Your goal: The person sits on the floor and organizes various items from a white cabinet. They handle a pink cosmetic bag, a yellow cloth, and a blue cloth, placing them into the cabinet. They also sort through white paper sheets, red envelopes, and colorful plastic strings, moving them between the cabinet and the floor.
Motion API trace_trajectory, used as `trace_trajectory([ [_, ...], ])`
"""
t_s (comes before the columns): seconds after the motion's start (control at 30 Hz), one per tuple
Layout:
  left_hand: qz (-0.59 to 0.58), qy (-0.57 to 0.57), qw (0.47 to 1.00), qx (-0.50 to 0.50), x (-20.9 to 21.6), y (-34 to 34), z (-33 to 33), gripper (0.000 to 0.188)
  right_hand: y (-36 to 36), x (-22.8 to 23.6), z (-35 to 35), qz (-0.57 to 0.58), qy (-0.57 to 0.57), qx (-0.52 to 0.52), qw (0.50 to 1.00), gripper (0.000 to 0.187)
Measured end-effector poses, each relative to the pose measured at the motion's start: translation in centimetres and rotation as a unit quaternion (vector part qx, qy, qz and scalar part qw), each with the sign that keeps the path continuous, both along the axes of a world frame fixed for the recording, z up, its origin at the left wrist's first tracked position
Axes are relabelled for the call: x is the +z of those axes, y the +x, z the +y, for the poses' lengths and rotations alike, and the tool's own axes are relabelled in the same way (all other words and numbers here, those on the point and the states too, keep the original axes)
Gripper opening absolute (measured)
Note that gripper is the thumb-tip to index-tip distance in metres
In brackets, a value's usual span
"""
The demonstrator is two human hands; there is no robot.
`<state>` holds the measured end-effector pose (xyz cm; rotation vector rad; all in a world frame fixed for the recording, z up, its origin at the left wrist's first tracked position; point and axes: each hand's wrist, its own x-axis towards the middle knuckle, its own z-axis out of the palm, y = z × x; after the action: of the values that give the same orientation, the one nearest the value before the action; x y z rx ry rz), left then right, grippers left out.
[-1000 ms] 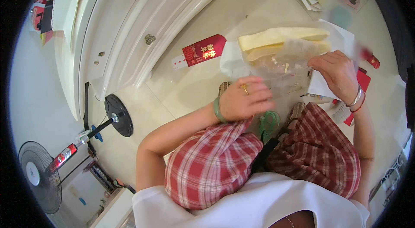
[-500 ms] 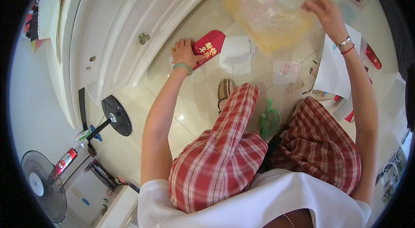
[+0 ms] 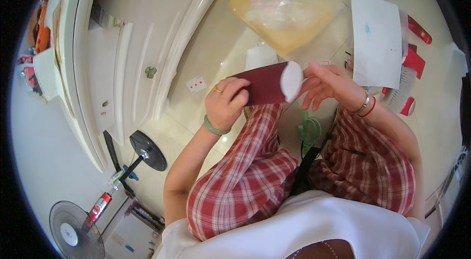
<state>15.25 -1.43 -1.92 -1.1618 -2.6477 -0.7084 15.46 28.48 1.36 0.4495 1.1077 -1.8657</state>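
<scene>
The left hand [image 3: 226,103] holds the dark red envelope [image 3: 265,84] by its left end, fingers curled over the upper face and pinching it, though the thumb's exact grip cannot be told; the envelope is raised above the person's knees, its white rounded end pointing right; the right hand [image 3: 329,86] is beside that white end, fingers loosely spread and partly bent, and whether a fingertip touches it cannot be told; on the floor to the left lies a playing card [image 3: 197,84] with printed red diamonds; beyond the envelope are a white paper piece [image 3: 262,56] and, farther off, a clear bag [image 3: 289,11] over something yellow; to the right is a white sheet [image 3: 377,43] bearing a small blue mark, with a brush [image 3: 405,87] just nearer; green scissors [image 3: 309,134] lie between the knees; at the near left, a fan [image 3: 73,232] has a red label [image 3: 100,206] on its pole, its print too small to read.
</scene>
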Motion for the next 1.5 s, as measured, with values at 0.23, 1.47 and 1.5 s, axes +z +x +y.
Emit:
trace_trajectory([
  [0.23,-0.168,-0.021,0.985,-0.033,3.4,-3.0,5.9,0.066,1.2,-0.8,2.1,0.147,0.059,-0.048,0.986,0.030],
  [1.47,-0.757,0.086,0.643,-0.083,-0.9,-1.9,10.9,0.084,3.4,-3.4,3.0,0.207,0.170,-0.021,0.963,0.013],
  [1.5,-0.795,0.104,0.589,-0.101,-1.3,-1.9,11.5,0.105,3.5,-3.4,3.2,0.155,0.105,-0.052,0.981,0.014],
])
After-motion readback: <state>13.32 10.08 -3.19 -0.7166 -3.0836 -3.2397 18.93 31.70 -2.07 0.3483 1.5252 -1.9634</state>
